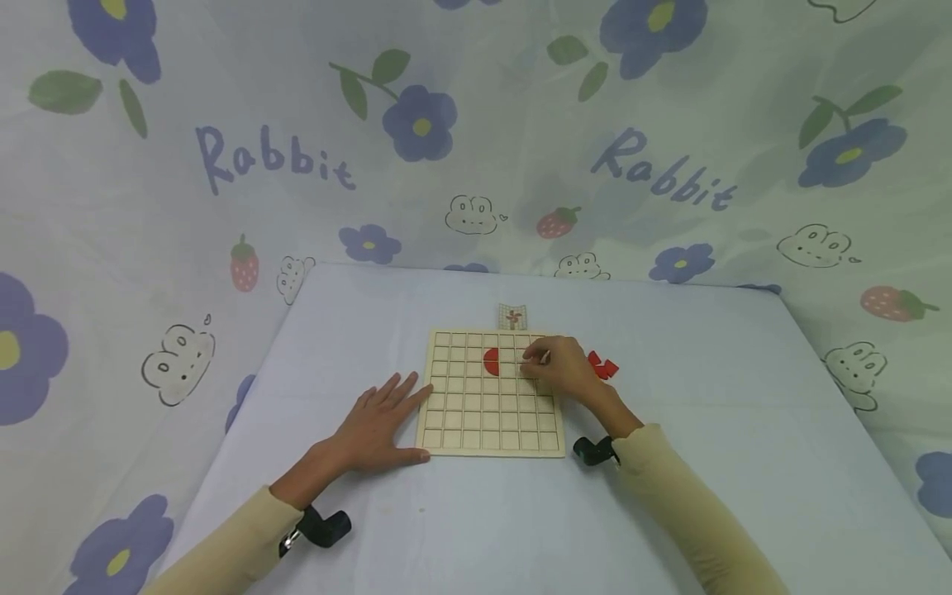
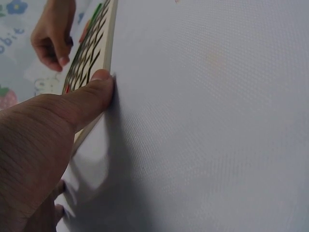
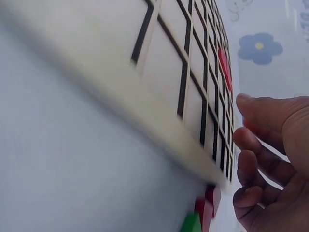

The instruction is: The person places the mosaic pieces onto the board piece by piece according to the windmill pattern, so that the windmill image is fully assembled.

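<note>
A pale wooden board (image 1: 483,402) with a raised square grid lies flat on the white table. Red pieces (image 1: 492,361) forming a half disc sit in its upper grid cells. My left hand (image 1: 378,426) is spread at the board's left edge, its thumb (image 2: 99,84) at the near corner. Over the upper right cells hovers my right hand (image 1: 561,366), fingers loosely bent. In the right wrist view its thumb and index finger stand apart with nothing visible between them. Several loose red pieces (image 1: 602,365) lie just right of the board, partly behind that hand.
Behind the board lies a small card (image 1: 512,316) with a red pinwheel pattern on a grid. A green-sided piece (image 3: 192,223) shows beside red ones near the board's edge. A flowered cloth (image 1: 476,165) hangs behind the white table (image 1: 387,306).
</note>
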A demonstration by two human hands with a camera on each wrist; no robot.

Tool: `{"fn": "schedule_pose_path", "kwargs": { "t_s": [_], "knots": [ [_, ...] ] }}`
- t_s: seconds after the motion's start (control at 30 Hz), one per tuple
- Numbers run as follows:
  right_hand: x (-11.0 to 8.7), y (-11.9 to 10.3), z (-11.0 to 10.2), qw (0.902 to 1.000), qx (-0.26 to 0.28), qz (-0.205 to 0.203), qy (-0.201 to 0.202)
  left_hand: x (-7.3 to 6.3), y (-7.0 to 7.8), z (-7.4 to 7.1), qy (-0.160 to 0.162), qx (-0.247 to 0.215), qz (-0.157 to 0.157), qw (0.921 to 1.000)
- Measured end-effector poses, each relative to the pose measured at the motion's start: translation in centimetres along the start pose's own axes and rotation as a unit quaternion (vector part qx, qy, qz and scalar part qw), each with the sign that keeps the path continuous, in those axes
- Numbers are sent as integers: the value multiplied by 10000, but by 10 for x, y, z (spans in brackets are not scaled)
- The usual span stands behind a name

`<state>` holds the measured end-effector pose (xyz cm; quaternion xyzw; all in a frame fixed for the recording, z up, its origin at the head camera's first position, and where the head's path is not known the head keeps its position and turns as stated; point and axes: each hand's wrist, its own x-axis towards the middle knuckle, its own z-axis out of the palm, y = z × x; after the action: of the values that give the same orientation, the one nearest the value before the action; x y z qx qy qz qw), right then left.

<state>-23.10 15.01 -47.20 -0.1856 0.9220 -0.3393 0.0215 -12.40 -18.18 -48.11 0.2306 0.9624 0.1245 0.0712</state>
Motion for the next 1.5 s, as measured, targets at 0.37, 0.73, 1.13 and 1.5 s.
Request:
{"fn": "schedule_pose_path", "kwargs": {
  "t_s": [0.37, 0.73, 1.13, 1.5],
  "knots": [
    [-10, 22, -15, 9987, -409, 289, -34, 0, -1, 0, 55, -12, -12, 10000],
    [-23, 36, -20, 9943, -606, 866, 116, 0, 0, 6, 43, -7, 52, 10000],
    [-18, 38, -28, 9946, -529, 718, -526, -1, -1, 1, 105, 27, 86, 9999],
    [-13, 37, -30, 9988, 138, 465, -9, 0, -4, 5, 121, 95, 91, 9998]
  ]
}}
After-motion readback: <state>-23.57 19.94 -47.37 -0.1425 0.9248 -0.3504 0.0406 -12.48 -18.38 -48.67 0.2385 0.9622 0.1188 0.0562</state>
